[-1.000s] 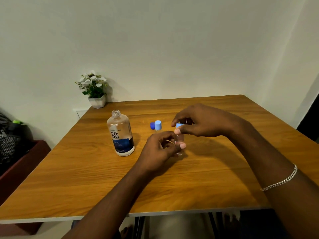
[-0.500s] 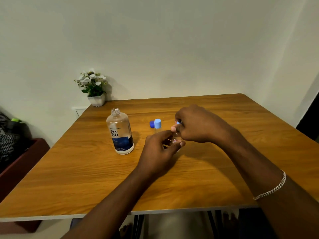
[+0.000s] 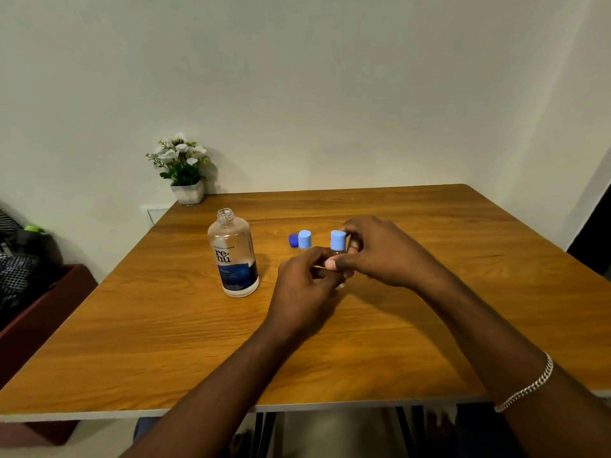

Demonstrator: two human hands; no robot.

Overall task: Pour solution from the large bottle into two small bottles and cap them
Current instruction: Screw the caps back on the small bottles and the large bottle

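Blue-capped small bottles (image 3: 338,246), seemingly 2; 1 large bottle (image 3: 234,256).

Both hands (image 3: 334,269) cover the small bottle's (image 3: 340,285) clear body — only its light blue cap (image 3: 338,240) shows; the second small bottle (image 3: 304,240) sits half-hidden behind the left hand's fingers (image 3: 310,259).

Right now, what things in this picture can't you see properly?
All from the head view:
- Small bottle being capped: the left hand and right hand hide its body, so its fill level can't be told.
- Other small bottle: the left hand covers it below its cap.
- Dark blue cap: half hidden behind that bottle.
- Large bottle: small label print is too tiny to read.
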